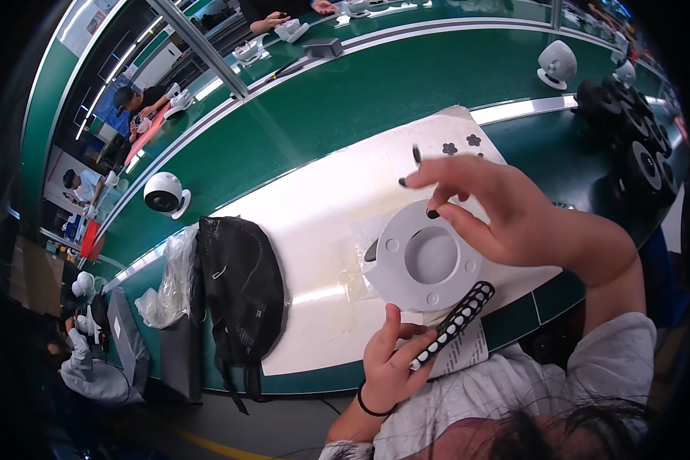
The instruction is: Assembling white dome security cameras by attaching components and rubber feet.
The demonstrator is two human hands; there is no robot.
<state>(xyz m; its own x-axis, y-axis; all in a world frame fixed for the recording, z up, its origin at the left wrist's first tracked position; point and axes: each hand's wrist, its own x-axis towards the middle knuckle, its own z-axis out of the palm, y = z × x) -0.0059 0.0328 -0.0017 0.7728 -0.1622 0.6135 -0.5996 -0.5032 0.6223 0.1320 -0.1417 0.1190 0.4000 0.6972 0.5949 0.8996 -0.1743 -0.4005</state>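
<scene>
A white round device base [391,280] with a hollow centre and several small round spots on its ring lies on the pale mat. Below its near edge my left hand [391,360] is closed on a black strip with rows of white dots [454,326]; its thumb tip reaches the base's rim. My right hand [506,203] hovers over the far right side of the base, thumb and forefinger apart, with nothing visible between them. A small dark oval piece [416,153] appears just beyond its fingers; what it is I cannot make out.
Dark flower-shaped pieces [450,149] lie on the mat [314,203]. A black mesh bag [241,291] and clear plastic bag [172,280] are left. White camera-like devices [163,194] stand farther off; black round units [636,146] are piled right. Other people work beyond.
</scene>
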